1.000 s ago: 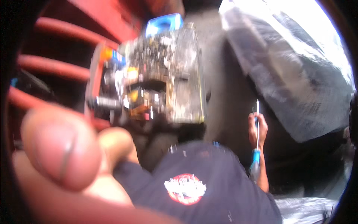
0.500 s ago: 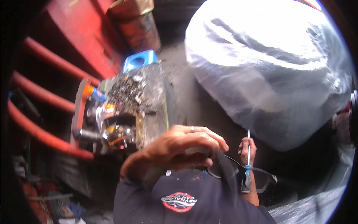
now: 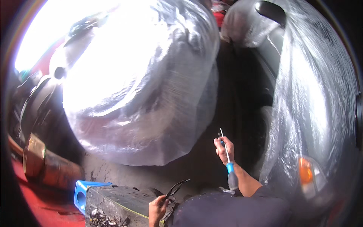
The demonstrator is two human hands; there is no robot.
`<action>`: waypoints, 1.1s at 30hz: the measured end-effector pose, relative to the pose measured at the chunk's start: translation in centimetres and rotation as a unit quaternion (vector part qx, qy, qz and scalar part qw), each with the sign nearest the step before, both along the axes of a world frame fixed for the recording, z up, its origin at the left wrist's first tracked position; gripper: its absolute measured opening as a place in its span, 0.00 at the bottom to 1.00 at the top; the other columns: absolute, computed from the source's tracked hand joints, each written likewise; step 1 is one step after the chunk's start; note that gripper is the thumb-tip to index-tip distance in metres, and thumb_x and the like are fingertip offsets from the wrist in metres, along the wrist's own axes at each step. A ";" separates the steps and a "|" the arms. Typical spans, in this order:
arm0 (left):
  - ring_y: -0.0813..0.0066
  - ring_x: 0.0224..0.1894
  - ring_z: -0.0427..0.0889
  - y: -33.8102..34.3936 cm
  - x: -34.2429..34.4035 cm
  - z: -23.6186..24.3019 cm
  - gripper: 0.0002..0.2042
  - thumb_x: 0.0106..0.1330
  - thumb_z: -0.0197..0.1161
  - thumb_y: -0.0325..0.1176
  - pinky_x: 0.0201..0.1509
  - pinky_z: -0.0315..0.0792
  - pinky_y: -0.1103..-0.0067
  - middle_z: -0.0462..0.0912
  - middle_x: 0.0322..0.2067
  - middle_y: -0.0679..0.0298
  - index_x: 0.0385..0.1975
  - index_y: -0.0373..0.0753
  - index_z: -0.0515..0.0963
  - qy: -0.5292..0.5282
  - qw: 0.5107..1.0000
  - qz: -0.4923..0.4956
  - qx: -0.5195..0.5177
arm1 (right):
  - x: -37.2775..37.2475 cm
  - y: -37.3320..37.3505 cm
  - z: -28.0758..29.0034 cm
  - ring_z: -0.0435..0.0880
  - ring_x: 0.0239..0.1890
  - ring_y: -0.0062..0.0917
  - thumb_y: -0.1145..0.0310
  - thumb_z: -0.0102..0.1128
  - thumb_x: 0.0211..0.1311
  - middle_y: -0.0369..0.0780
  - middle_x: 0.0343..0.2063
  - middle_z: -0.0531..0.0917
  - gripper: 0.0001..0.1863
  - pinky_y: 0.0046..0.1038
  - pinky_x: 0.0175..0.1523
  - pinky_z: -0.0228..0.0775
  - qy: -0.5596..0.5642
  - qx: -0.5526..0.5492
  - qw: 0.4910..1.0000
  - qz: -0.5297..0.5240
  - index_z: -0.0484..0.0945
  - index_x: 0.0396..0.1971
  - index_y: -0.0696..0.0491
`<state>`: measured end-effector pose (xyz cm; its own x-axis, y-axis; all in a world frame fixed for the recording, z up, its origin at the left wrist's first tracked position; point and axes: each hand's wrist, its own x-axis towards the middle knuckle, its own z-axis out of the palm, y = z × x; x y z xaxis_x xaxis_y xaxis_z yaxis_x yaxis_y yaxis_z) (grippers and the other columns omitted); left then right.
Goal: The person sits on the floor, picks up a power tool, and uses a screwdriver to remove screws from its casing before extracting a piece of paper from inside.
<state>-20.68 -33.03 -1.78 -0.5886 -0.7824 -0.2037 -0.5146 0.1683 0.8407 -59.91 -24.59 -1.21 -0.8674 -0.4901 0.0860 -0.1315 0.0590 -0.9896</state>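
Low in the view, my left hand (image 3: pixel 157 209) is closed around a pair of dark glasses (image 3: pixel 176 188), their thin arms sticking out toward the upper right. It is beside the end of a dark-topped bench (image 3: pixel 132 196). My right hand (image 3: pixel 225 149), farther out and to the right, grips a screwdriver (image 3: pixel 231 177) by its metal shaft. The blue and dark handle hangs back toward my forearm, and the shaft's tip points away from me. A second short dark tip shows beside that shaft; what it belongs to is hidden in the fingers.
A large bulky form under clear plastic sheeting (image 3: pixel 151 125) stands ahead. On the right is a sheeted vehicle (image 3: pixel 302 113) with an orange lamp (image 3: pixel 305 170) and a dark mirror (image 3: pixel 270 12). A blue holder (image 3: pixel 80 198) and a rusty drum (image 3: pixel 56 170) are at left; small debris (image 3: pixel 104 219) lies on the bench.
My view has swung right, bringing the sheeted vehicle in. My left hand has lowered, with the glasses, from in front of my chest to beside the bench. My right hand still holds the screwdriver.
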 end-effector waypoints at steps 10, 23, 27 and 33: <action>0.43 0.34 0.82 -4.7 -16.9 -1.8 0.12 0.72 0.56 0.38 0.36 0.74 0.58 0.82 0.29 0.44 0.43 0.35 0.74 -0.145 0.960 -0.219 -0.095 | -6.1 8.8 -5.0 0.69 0.09 0.13 0.51 0.59 0.68 0.31 0.12 0.70 0.21 0.17 0.13 0.53 -0.229 0.083 0.969 -0.050 0.76 0.23 0.54; 0.40 0.38 0.82 -10.4 -47.3 -3.2 0.12 0.71 0.53 0.37 0.41 0.74 0.54 0.82 0.31 0.40 0.41 0.33 0.74 -0.170 0.924 -0.324 -0.108 | -27.8 5.9 -4.9 0.78 0.15 0.20 0.60 0.61 0.67 0.39 0.20 0.76 0.16 0.24 0.20 0.67 -0.126 0.176 0.976 -0.029 0.76 0.27 0.60; 0.40 0.40 0.82 -13.7 -56.2 -3.1 0.12 0.72 0.53 0.38 0.43 0.74 0.54 0.83 0.34 0.42 0.43 0.35 0.75 -0.183 0.910 -0.361 -0.085 | -33.7 2.7 -4.2 0.80 0.19 0.18 0.54 0.55 0.69 0.35 0.21 0.77 0.19 0.21 0.22 0.69 -0.172 0.177 0.969 0.012 0.77 0.28 0.56; 0.41 0.41 0.82 -18.8 -68.5 -7.2 0.12 0.71 0.55 0.38 0.44 0.75 0.56 0.84 0.37 0.47 0.47 0.38 0.77 -0.099 0.908 -0.401 -0.077 | -42.6 -1.7 -5.7 0.77 0.16 0.17 0.57 0.59 0.68 0.37 0.16 0.77 0.18 0.20 0.20 0.67 -0.197 0.186 0.963 0.003 0.78 0.28 0.58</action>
<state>-89.22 -51.81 -8.97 -0.9450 -0.1470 -0.2921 -0.3133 0.6628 0.6801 -102.47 -26.31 -6.91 -0.7941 -0.4284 -0.4311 0.2482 0.4190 -0.8734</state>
